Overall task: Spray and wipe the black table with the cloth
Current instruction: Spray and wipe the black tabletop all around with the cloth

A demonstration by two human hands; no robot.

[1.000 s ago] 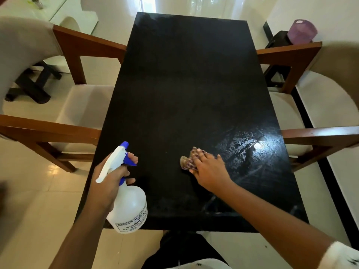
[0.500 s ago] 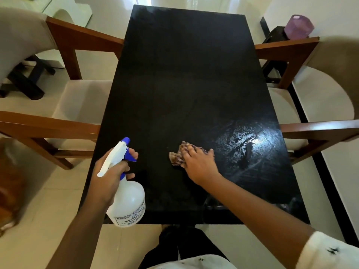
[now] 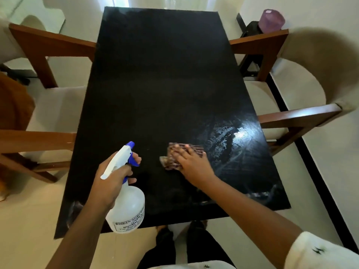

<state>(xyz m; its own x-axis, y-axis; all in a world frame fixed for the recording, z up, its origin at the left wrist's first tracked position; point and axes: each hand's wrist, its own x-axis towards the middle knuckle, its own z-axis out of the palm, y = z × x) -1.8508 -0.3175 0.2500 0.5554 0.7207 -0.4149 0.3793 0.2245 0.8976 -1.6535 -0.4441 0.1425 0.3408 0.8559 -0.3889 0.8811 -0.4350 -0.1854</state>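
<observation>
Cloth (image 3: 171,160): dark checked rag, bunched, flat on the black table (image 3: 161,84), in the near half and slightly right of centre. We see the right hand (image 3: 191,166) pressing down on it, fingers straight and spread, palm down; not curled round it. The cloth's left and far edges stick out past the fingertips.

Just right of the cloth, a wet smeared patch (image 3: 229,136) catches a bright glare; streaks run from there toward the near right corner. The rest of the tabletop reads matte and dark.

Spray bottle (image 3: 128,208): translucent white body with a printed label, white head, blue nozzle and trigger. The left hand (image 3: 110,181) grips its neck, with a finger curled on the trigger. We see it held upright above the table's near left part, nozzle pointing away from the person, well apart from the cloth.

A white sleeve (image 3: 320,251) with small dark marks shows on the right arm.

Around the table: a wooden chair with a pale seat on the left (image 3: 50,111), a matching one on the right (image 3: 281,113), arms tucked against the table edges. Far right, a purple object (image 3: 271,20) sits on a low black stand (image 3: 251,30). Pale tiled floor (image 3: 29,220) underneath.
</observation>
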